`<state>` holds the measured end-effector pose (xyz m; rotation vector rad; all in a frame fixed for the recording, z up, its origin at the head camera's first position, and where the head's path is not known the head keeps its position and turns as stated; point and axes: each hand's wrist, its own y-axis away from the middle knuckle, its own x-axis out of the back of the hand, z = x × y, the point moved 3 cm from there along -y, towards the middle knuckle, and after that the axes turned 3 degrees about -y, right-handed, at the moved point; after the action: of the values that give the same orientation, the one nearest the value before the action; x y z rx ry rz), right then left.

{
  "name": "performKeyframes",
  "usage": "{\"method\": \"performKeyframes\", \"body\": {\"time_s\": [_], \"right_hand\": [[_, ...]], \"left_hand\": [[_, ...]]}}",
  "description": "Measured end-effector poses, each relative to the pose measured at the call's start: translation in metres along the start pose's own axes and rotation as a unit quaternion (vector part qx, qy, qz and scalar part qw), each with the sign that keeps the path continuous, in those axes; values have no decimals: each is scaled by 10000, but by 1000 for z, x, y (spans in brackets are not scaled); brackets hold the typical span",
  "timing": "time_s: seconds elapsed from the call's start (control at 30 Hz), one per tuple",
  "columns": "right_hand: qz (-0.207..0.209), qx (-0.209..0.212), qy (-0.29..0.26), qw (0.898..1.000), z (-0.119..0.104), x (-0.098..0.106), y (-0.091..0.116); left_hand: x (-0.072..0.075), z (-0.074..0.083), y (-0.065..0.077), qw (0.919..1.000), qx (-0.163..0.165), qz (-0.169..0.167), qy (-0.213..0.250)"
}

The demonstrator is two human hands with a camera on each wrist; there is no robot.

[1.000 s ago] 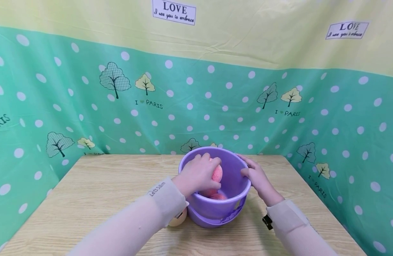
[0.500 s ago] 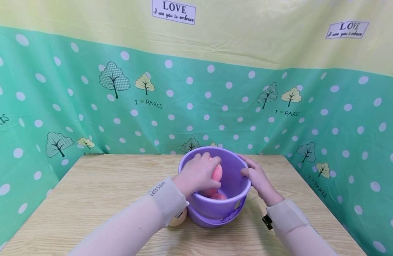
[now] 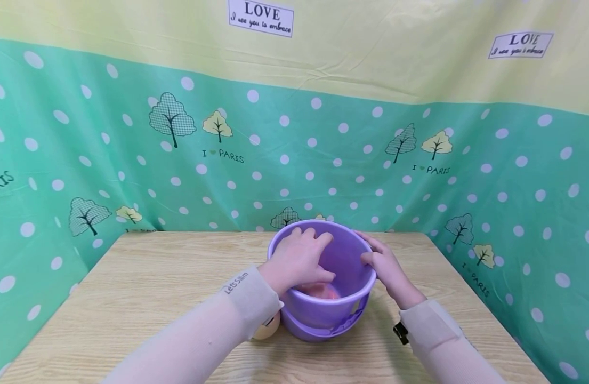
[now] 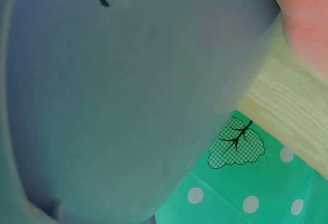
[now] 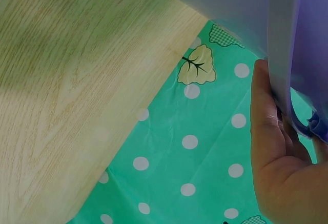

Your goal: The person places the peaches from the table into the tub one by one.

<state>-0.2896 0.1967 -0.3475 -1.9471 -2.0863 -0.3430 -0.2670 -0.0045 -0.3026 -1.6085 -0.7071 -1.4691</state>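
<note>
A purple bucket (image 3: 309, 316) stands on the table, its mouth tilted toward me. My left hand (image 3: 296, 261) reaches over the near-left rim, fingers loosely bent and apart, holding nothing. Below it, inside the bucket, lie pinkish-red round things (image 3: 318, 290), perhaps peaches, blurred and partly covered by the hand. On the right side my right hand (image 3: 387, 269) grips the bucket rim, the thumb over the edge; the right wrist view shows this hand (image 5: 279, 167) against the rim. The bucket's wall (image 4: 128, 80) fills most of the left wrist view.
A pale yellow round thing (image 3: 267, 328) sits against the bucket's lower left, partly behind the left sleeve (image 3: 217, 325). The bucket's handle (image 3: 347, 322) hangs at its front right. A wood-grain table (image 3: 169, 277) ends at a green dotted curtain (image 3: 227, 197).
The pinkish-red round thing in my left hand has been let go and dropped into the bucket; the fingers have loosened. My right hand and the bucket have stayed put.
</note>
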Motion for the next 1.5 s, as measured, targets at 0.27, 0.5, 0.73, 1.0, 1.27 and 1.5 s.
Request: {"method": "performKeyframes", "body": {"time_s": [0.27,0.5,0.73,1.0,1.27,1.5], "right_hand": [[47,2,6,10000,-1,-1,1],[59,-30,-24,10000,-1,-1,2],[35,-28,-56,10000,-1,-1,2],[63,-79,-50,9999,-1,-1,2],[71,-178,-86,9998,-2,-2,1],[88,-150,-151,9997,-3,-3,1]], "left_hand": [[1,-2,0,10000,-10,-9,1],[2,-1,1,10000,-38,-12,1],[6,-1,2,10000,-34,45,46],[16,-6,13,9998,-123,147,-44],[27,-12,24,9995,-196,249,42],[34,-14,32,9989,-295,376,26]]}}
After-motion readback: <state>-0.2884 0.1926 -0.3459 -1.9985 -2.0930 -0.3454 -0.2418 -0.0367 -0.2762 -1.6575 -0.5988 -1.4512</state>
